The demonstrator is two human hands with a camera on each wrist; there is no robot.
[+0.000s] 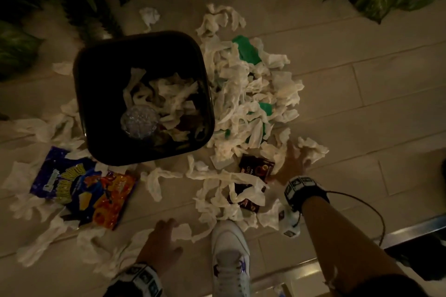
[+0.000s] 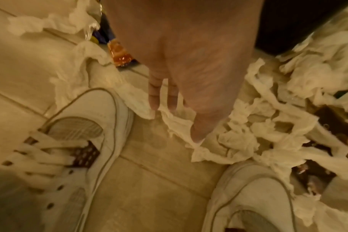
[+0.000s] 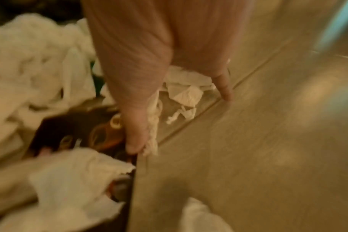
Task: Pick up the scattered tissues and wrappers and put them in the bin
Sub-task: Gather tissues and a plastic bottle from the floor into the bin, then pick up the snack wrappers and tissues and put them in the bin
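Hands: your left hand [image 1: 160, 241] reaches down with straight fingers onto a tissue strip [image 1: 185, 230], gripping nothing | your right hand [image 1: 290, 161] spreads over tissues [image 1: 311, 149] beside the brown wrapper [image 1: 257, 166], apparently to gather a bunch | Bin [image 1: 96, 103]: between both piles, partly filled | Snack bag [image 1: 84, 185]: on the floor near the bin.

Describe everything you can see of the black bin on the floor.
The bin is black with a rounded-square rim, plastic by its look, and stands upright and open on the pale tiled floor. It is partly filled with crumpled white tissues and a clear faceted object. More tissues press against its right side, and a colourful snack bag lies near its front left corner.
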